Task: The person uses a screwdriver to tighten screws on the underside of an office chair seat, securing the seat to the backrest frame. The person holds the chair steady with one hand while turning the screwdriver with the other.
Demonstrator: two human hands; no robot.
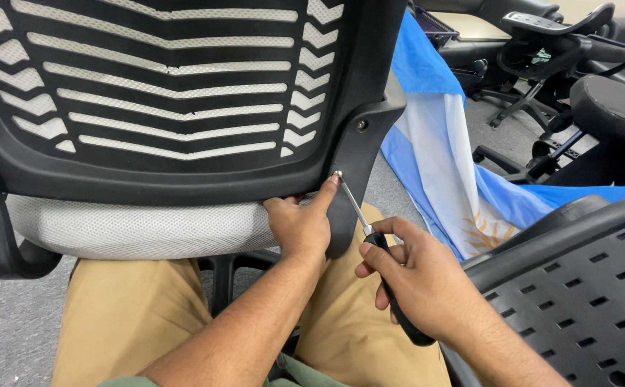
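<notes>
Up against the black chair back (183, 172), the left hand (301, 226) holds nothing, its index fingertip steadying a silver screw (338, 173) on the back's lower right bracket. Just right of that bracket, the right hand (416, 276) is closed around a black-handled screwdriver (377, 247), whose tip meets the screw.

The chair back (169, 93) is cut off by the top and left picture edges. The left hand (301, 228) hides the seat cushion's (133, 228) right end, and its fingertip covers part of the screw (338, 174). The right hand (416, 276) hides most of the screwdriver (380, 251) handle. The second chair's panel (577, 287) runs off the right and bottom edges.
</notes>
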